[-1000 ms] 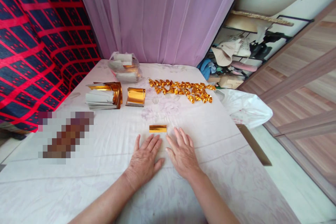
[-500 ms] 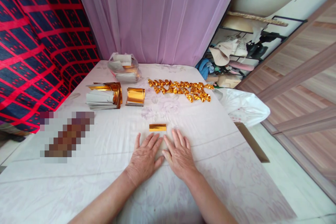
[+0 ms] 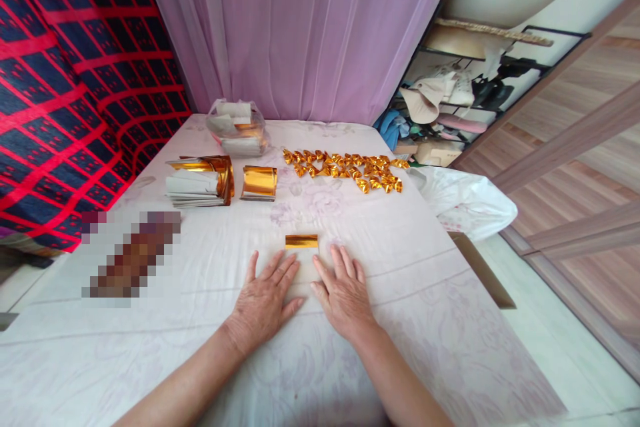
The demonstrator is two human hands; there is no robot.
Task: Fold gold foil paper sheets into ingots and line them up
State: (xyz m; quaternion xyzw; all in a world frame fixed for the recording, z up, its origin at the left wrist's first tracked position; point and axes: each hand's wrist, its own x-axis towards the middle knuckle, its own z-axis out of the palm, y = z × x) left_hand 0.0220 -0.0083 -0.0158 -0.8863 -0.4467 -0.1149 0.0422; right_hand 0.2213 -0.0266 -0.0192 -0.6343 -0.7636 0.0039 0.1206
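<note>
Gold foil strip [image 3: 301,241]: small, shiny, flat; left hand [image 3: 263,300], right hand [image 3: 344,292] open, empty.

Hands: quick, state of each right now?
Left hand: open, flat on the white sheet, holding nothing.
Right hand: open, flat, holding nothing; gold foil piece lies beyond the fingertips.

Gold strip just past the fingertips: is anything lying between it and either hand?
Nothing visible. The gold strip lies on bare white cloth just beyond the fingertips of the left hand and right hand, both flat and open. The folded gold pieces and foil stacks sit farther back.
</note>
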